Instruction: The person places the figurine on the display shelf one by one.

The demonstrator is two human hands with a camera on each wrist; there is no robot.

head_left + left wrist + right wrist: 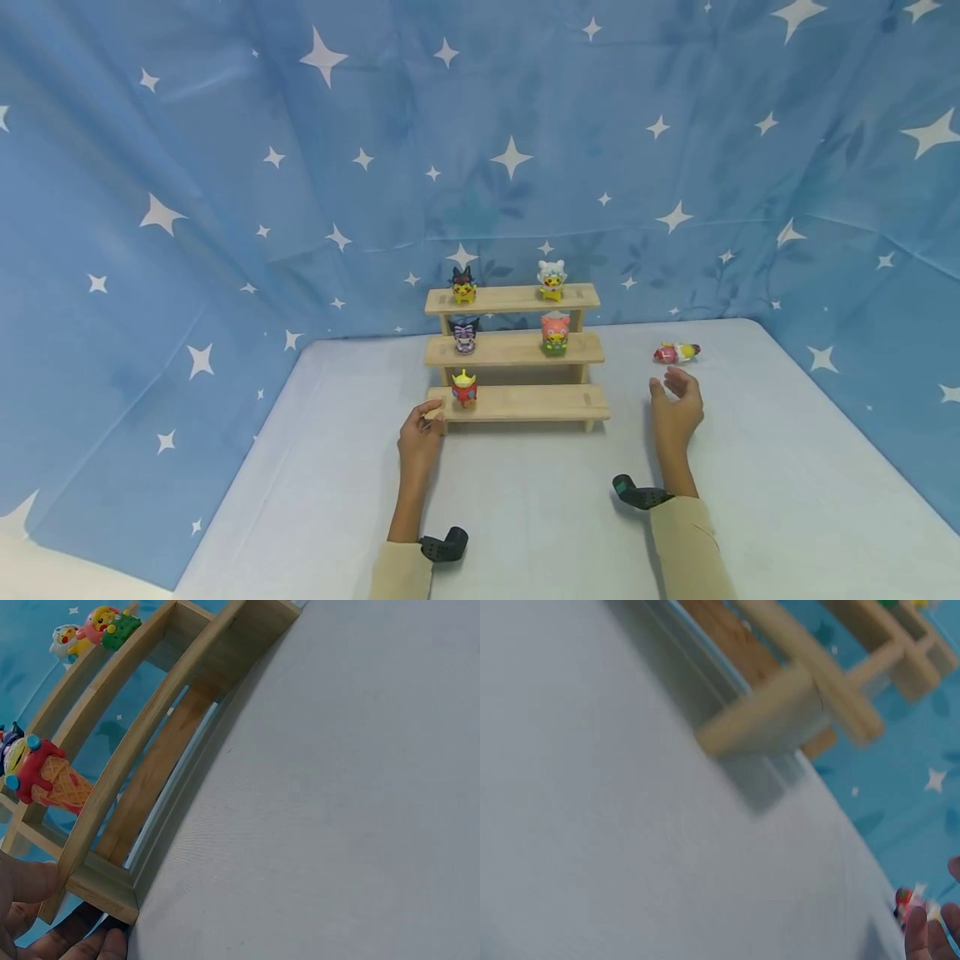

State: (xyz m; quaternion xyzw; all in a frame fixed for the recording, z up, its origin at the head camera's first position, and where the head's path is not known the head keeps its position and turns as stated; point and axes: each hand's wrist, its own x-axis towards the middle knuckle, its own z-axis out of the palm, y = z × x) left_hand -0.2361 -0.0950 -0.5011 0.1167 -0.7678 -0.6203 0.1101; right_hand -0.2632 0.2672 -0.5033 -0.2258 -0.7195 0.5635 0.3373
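Note:
A three-step wooden shelf (pixel 517 350) stands on the grey table (pixel 540 517). Two small figures stand on its top step, two on the middle one, and a red figure with a yellow crown (pixel 464 387) is on the bottom step. My left hand (pixel 429 417) grips the left end of the bottom step, with the thumb (pixel 26 881) on top and the fingers below the corner. My right hand (pixel 671 385) hovers with relaxed fingers and holds nothing. It is right of the shelf and just short of a red, yellow and white toy (pixel 677 352) lying on its side. That lying toy (pixel 907 900) shows beyond my fingertips (pixel 930 937).
A blue starred cloth (pixel 225 167) hangs behind and on both sides of the table. Bare tabletop stretches in front of the shelf (pixel 150 750) and to its right. A dark mount sits on each wrist (pixel 446 543).

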